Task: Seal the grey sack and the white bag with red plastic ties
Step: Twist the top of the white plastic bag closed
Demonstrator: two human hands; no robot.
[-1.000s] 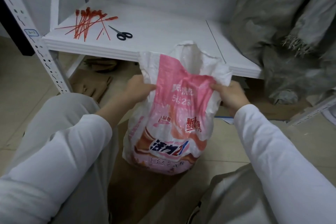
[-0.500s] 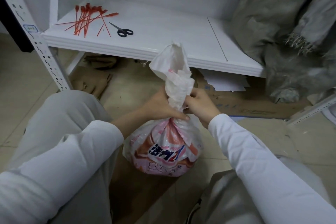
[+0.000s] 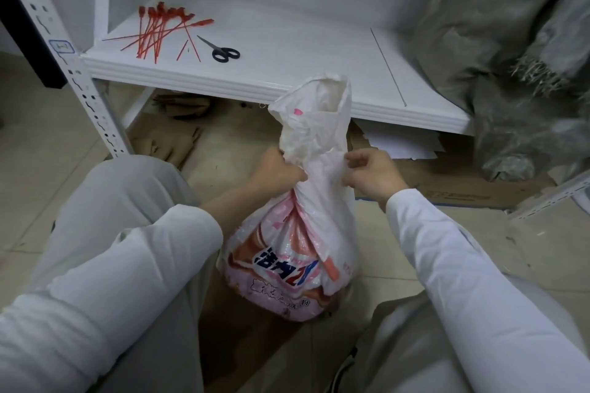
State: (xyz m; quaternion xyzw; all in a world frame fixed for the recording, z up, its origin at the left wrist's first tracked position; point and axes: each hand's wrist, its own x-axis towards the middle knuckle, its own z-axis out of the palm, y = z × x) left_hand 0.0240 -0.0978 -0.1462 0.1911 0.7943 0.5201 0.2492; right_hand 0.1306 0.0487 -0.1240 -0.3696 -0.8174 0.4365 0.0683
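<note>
The white bag [image 3: 297, 252], printed in pink with blue lettering, stands on the floor between my knees. Its top is gathered into an upright neck with the mouth still gaping above. My left hand [image 3: 276, 169] grips the neck from the left. My right hand [image 3: 372, 174] pinches the bag's fabric on the right side of the neck. Several red plastic ties [image 3: 159, 29] lie in a loose pile at the left end of the white shelf [image 3: 287, 41]. The grey sack [image 3: 510, 51] slumps at the right end of the shelf.
Black-handled scissors [image 3: 220, 49] lie on the shelf just right of the ties. A perforated white shelf post [image 3: 64, 54] rises at left. Flattened cardboard [image 3: 453, 185] and white paper sheets [image 3: 405, 142] lie on the tiled floor under the shelf.
The bag's wide-open top has been bunched into a narrow neck. Both hands came in from the bag's sides to its neck; my right hand has since shifted slightly out to the right.
</note>
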